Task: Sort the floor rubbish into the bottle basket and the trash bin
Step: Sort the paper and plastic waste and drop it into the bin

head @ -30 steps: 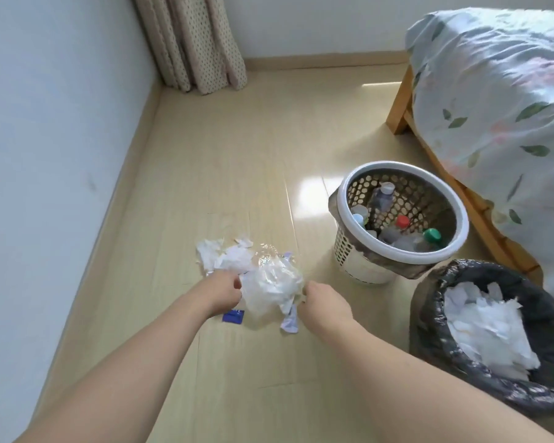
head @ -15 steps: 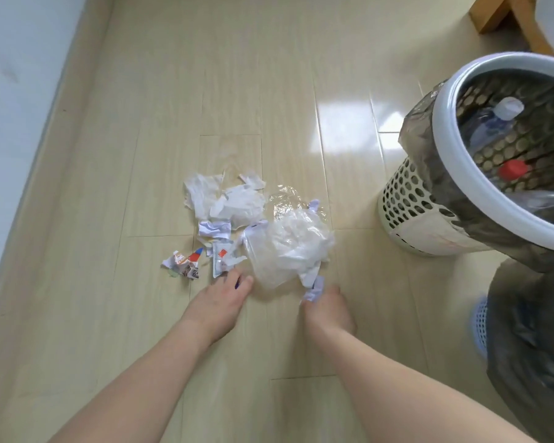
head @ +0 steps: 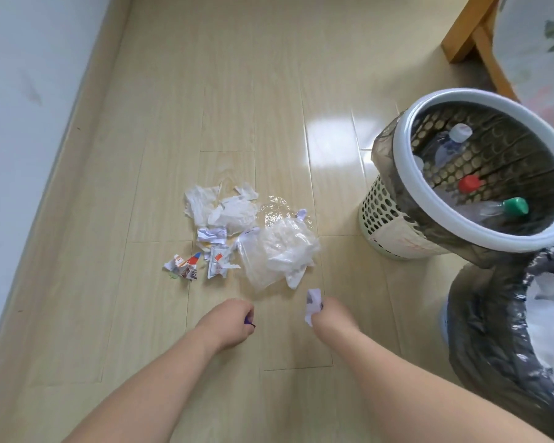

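A heap of rubbish lies on the wooden floor: crumpled white tissues (head: 219, 207), a clear plastic bag (head: 277, 249) and small torn wrappers (head: 184, 266). My left hand (head: 229, 322) hovers just in front of the heap, fingers curled round a small blue scrap. To its right, my right hand (head: 328, 316) pinches a white and purple paper scrap (head: 312, 302). The perforated bottle basket (head: 403, 135) with a white rim holds several plastic bottles at the right. The trash bin (head: 480, 340) with a dark liner, holding white paper, stands at the lower right.
A white wall (head: 29, 123) with a skirting board runs along the left. A wooden bed frame (head: 470, 33) with a floral cover is at the top right, behind the basket. Bare floor lies beyond the heap.
Both hands have pulled back from the heap toward me, each with a small scrap lifted off the floor. The view has shifted, bringing the basket and bin fuller into sight.
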Demonstrator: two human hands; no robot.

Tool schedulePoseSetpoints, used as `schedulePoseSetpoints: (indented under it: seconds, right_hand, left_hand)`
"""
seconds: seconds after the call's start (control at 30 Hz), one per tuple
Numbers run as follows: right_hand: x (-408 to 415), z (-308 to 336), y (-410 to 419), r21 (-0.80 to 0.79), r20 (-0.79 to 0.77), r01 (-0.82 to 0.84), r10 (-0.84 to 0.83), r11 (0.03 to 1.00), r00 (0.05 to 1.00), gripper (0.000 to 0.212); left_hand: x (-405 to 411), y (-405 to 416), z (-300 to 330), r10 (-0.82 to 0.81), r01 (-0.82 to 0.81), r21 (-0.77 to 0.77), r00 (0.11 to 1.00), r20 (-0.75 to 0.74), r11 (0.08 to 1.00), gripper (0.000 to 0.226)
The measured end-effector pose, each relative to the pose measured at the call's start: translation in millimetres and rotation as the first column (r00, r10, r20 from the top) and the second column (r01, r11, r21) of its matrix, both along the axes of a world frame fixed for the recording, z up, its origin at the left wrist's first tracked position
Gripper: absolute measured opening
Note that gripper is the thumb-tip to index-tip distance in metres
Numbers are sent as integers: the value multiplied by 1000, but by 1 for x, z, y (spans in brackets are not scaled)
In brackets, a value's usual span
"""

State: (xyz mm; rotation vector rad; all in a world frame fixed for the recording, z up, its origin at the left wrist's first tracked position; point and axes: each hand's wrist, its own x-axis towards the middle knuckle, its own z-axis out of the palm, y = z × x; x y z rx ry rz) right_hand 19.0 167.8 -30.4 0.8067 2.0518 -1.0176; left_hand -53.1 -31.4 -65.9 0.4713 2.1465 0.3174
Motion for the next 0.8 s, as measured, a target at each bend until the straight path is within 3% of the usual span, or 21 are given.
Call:
schedulePoseSetpoints:
  seconds: [0.1,0.3,0.5,0.7,0.8]
  right_hand:
    - [9,41,21,-2,-52,37,-37,999,998,24]
    - [45,138,80,35,-137,39,-34,999,990,14]
    - [111,222,183,186,-230,122,-77,975,970,20]
    - [179,225,261,293,-238,270,-204,917,950,12]
    - [210,213,280,220,-235,326,-275,919,932,28]
  left_hand:
    - [-13,20,61,86,-88,87,996,21,992,14]
    - [-19,93,195,188,-165,269,980,-61,949,15]
    - [39,215,282,186,-190,429,981,51,883,11]
    - [120,319,287,129,-164,418,985,112,894,11]
    - [150,360,274,133,-152,327,988,79,933,24]
